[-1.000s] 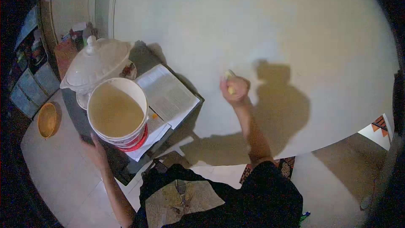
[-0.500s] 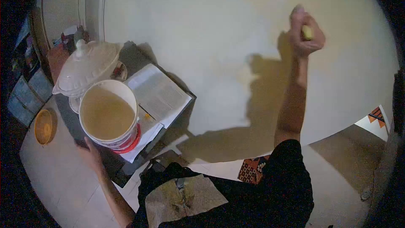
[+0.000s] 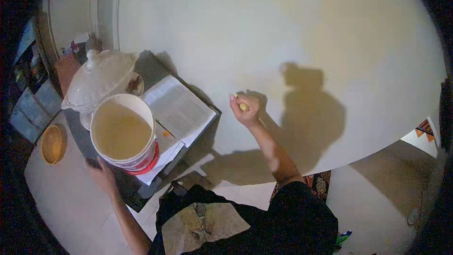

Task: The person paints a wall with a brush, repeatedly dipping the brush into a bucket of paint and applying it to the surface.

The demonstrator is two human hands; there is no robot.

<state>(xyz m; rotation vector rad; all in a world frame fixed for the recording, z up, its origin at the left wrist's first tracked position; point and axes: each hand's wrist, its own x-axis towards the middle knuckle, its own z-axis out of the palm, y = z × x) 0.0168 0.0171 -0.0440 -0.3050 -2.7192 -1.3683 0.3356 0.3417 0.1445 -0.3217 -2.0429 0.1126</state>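
Observation:
My right hand [image 3: 246,109] is closed in a fist around a small yellow thing [image 3: 243,106]. Only its rounded end and a bit near the thumb show; the rest is hidden in the fingers. The fist is up against a pale, patchily yellowed wall [image 3: 198,23]. My left hand [image 3: 102,177] lies at the near left edge of a dark small table [image 3: 123,186], just below a white bucket [image 3: 141,160], thumb and fingers apart. Inside the bucket is cloudy tan liquid [image 3: 120,134]. Whether the hand touches the bucket cannot be made out.
An open book [image 3: 181,106] and loose papers lie on the table beside the bucket. A lidded, pale glassy dish [image 3: 101,75] stands behind it. On the tiled floor at left sits an orange basin [image 3: 53,144]. A patterned rug [image 3: 321,184] lies by the wall's foot.
My right hand has come down and left along the wall, still closed on the yellow thing. The left hand stays at the table edge beside the bucket.

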